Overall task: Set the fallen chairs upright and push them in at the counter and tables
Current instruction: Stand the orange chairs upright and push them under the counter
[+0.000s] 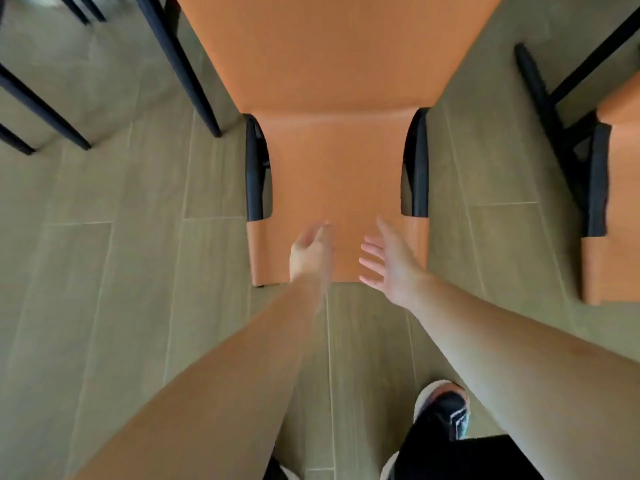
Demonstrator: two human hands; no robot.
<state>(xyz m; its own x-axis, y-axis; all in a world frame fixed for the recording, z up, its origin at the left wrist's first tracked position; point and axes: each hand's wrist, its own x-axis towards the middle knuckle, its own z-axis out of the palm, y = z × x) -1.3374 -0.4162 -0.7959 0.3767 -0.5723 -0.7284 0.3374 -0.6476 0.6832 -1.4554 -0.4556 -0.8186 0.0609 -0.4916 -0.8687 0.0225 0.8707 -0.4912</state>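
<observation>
An orange chair [332, 157] with a black frame lies on its back on the tiled floor straight ahead, its backrest toward me and its seat rising away. My left hand [310, 252] hovers over the top edge of the backrest, blurred, fingers loosely bent and holding nothing. To its right, my right hand [389, 259] is spread with fingers straight above the same edge. Whether either hand touches the chair cannot be told.
A second orange chair [613, 216] lies at the right edge, its black legs [550, 109] reaching up and left. Black legs of other furniture [45, 112] stand at the upper left. My shoe [441, 410] is on the floor at the lower right.
</observation>
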